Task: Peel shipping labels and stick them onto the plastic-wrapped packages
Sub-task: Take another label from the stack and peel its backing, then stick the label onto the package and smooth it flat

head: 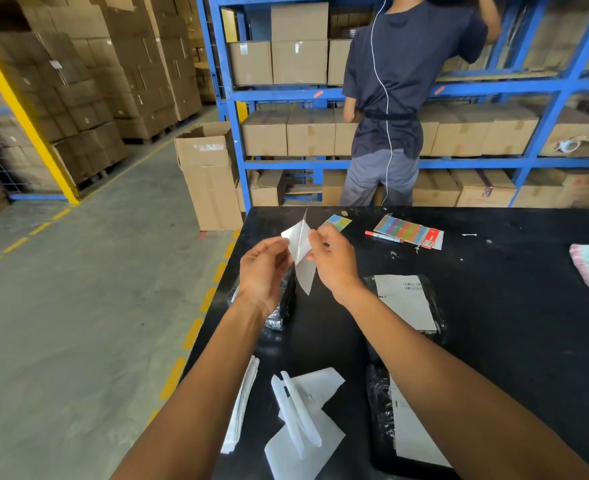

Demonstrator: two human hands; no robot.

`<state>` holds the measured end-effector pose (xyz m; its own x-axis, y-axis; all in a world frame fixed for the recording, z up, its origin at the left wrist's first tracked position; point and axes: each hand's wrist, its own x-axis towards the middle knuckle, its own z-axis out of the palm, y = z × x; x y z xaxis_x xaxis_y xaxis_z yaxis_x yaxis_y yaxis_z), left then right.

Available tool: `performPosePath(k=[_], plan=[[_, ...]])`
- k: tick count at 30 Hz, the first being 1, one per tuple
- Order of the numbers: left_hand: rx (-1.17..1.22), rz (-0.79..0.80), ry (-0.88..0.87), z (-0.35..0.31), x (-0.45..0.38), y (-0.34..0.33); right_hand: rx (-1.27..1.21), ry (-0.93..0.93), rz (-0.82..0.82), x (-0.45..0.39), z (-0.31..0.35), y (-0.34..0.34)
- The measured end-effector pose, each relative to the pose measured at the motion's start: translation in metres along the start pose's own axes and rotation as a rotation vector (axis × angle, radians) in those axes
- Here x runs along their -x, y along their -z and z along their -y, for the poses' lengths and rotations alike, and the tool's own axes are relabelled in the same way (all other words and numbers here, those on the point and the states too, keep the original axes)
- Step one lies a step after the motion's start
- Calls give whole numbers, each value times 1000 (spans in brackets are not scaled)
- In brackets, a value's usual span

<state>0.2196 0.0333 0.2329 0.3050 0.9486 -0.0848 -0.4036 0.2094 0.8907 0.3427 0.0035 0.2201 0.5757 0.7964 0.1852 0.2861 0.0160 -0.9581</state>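
Labels were the business at this moment: one shipping label (300,251) was held up above the far left part of the black table (493,341), pinched between both hands and splitting from its backing, the two white sheets fanning apart in a V. The left hand (263,271) pinched the sheet's left corner between thumb and fingers; the right hand (332,259) pinched the other layer at about one o'clock from it. The peeling step looked to be under way, not finished.

Going left to right: the table's left edge ran close under the left forearm, with open floor beyond at nine o'clock. A stack of labels (242,407) lay at that edge, at seven o'clock from the hands. An unlabelled package (282,306) lay directly under the left hand, partly hidden. Discarded backing sheets (306,420) sat at six o'clock. Two labelled packages (407,303) lay at four and five o'clock.

Next, I judged, the freed label must come down flat on the package below the left hand, sticky side down, without creasing. Bare tabletop lay open between the hands and the red pen (384,236) at two o'clock.
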Motion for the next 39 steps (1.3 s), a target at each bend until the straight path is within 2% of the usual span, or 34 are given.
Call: performPosePath(k=[3, 7, 13, 19, 21, 25, 27, 31, 34, 36, 39], plan=[[144, -90, 80, -3, -6, 2, -52, -133, -80, 0, -4, 0], [310, -151, 126, -6, -17, 11, -34, -198, -155, -2, -18, 3], [377, -289, 115, -12, -26, 42, -114, -296, -287, -3, -44, 31], [372, -552, 104, -8, -21, 71, 60, -246, -453, 13, -72, 50], [402, -598, 93, -8, -16, 75, 110, -233, -379, 22, -80, 51], [392, -630, 87, 2, -7, 82, 330, -227, 53, 51, -107, 38], [378, -617, 93, 9, -4, 87, 348, -265, 223, 71, -122, 24], [336, -560, 141, 29, 7, 89, 299, -408, 403, 106, -159, -1], [288, -548, 161, 42, 16, 92, 309, -435, 538, 121, -176, -17], [259, -560, 160, 46, 19, 97, 312, -359, 495, 122, -175, -24], [197, -576, 162, 52, 17, 101, 197, -223, 214, 113, -157, -27]])
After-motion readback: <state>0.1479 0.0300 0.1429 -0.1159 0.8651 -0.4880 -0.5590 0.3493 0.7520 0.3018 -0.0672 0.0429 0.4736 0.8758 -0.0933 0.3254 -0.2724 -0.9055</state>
